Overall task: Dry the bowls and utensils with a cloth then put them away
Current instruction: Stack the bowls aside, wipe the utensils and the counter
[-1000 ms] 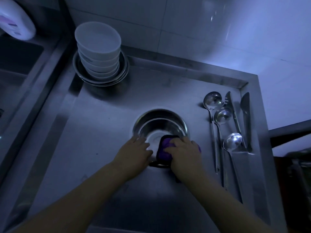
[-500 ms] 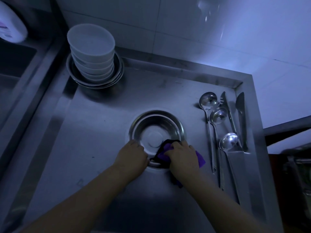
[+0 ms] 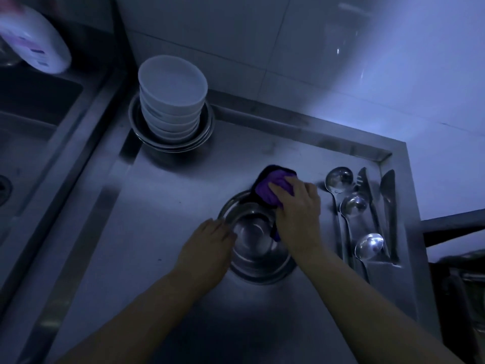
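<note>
The steel counter (image 3: 162, 232) carries a stack of white bowls (image 3: 172, 101) nested in metal ones at its back-left corner. Near the middle sits the metal bowl (image 3: 256, 237) being dried, steadied by the left hand (image 3: 207, 248), fingers laid flat on its left rim. The right hand (image 3: 298, 208), bunching the purple cloth (image 3: 270, 189), has swept from the near rim to the far rim, so the wiping is probably close to done. Spoons (image 3: 338, 179) and knives (image 3: 388, 193) wait along the right edge.
</note>
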Motion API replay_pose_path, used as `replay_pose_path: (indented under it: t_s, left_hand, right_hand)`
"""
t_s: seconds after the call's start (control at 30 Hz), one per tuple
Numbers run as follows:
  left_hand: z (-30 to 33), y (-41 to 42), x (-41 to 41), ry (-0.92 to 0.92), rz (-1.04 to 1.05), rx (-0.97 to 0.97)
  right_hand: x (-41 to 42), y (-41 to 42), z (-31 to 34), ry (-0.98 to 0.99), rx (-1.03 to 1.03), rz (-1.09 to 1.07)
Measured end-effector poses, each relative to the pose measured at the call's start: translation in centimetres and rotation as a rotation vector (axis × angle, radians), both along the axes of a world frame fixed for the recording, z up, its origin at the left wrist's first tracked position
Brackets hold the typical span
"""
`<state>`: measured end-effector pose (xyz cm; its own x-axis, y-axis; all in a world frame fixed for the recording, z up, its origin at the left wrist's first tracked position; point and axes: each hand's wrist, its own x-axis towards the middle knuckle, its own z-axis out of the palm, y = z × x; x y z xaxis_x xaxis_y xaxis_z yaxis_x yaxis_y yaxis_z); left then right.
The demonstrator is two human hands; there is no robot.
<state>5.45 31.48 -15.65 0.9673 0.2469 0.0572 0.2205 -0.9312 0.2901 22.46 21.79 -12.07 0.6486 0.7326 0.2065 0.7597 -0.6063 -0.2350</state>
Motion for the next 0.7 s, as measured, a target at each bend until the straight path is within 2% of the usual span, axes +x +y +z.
replay_pose_path:
  t_s: [0.07, 0.13, 0.23, 0.5, 0.6, 0.7]
  left_hand:
    - [0.1, 1.3, 0.1, -0.056, 0.075, -0.003]
    - [0.3, 2.5, 0.4, -0.079, 0.131, -0.005]
    - [0.7, 4.2, 0.8, -0.088, 0.172, -0.003]
    - [0.0, 7.5, 1.7, -0.025, 0.188, -0.032]
    - [-0.6, 7.6, 2.7, -0.003, 0.181, -0.074]
    - [-0.8, 7.2, 3.4, 0.002, 0.184, -0.105]
  right_hand:
    - [0.7, 3.1, -1.0, 0.078, -0.066, 0.064]
    - [1.4, 6.2, -2.7, 0.215, -0.279, 0.207]
    - [2.4, 9.7, -6.1, 0.140, -0.460, 0.410]
    - [7.9, 15.1, -8.1, 0.033, -0.348, 0.210]
    - [9.8, 13.8, -8.4, 0.021, -0.316, 0.152]
    - [11.9, 10.5, -8.6, 0.033, -0.318, -0.040]
